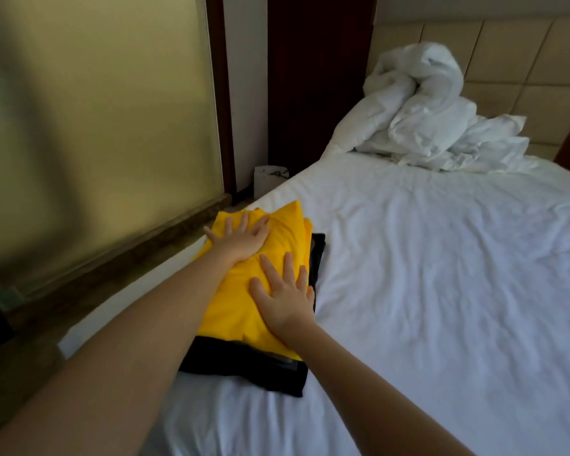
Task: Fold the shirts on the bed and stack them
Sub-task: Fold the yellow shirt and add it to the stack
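On the bed [441, 274], yellow shirt [232, 312] lies under spread left hand [242, 240] and right hand [287, 296].

Top shirt [287, 232] on lower shirt [260, 370], bed [441, 274] left edge; duvet [435, 120] behind, by headboard [507, 44].

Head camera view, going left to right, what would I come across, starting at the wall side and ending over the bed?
Frosted glass panel → left hand, flat on the yellow shirt → right hand, flat on the same shirt → crumpled white duvet.
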Motion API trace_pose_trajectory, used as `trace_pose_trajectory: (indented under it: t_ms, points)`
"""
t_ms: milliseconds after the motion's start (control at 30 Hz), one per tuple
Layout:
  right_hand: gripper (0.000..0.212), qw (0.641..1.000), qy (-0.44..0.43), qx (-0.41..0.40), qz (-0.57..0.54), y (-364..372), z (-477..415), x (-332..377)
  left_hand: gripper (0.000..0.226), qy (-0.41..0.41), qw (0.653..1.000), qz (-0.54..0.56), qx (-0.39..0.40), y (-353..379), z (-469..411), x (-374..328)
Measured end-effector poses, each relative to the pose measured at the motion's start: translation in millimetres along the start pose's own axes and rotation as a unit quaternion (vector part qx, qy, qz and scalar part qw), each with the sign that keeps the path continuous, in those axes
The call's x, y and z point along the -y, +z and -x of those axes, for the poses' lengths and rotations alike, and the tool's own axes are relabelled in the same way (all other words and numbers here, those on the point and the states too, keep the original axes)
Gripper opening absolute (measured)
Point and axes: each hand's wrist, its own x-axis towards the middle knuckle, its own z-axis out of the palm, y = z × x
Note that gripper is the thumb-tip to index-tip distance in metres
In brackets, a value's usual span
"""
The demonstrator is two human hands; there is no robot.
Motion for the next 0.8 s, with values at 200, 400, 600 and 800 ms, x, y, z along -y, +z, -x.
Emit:
trace_pose_trajectory:
  t_ms: [200,400,600,800]
  points:
    - [0.045,0.995,-0.068,-0.049,-0.062,-4,17,-6,0.055,0.017,0.998,-0.030,-0.047,6,79,-2]
    - [0.045,0.991,-0.098,-0.081,-0.028,-31,63,-30,0.051,0.089,0.994,-0.054,-0.039,7,142,-35]
    - [0.040,0.979,-0.108,-0.158,0.073,-91,122,-76,0.040,0.199,0.946,-0.171,-0.189,31,184,-111]
    - [0.032,0.967,-0.036,-0.213,0.133,-157,210,-146,0.037,0.247,0.960,0.131,0.010,75,230,-205]
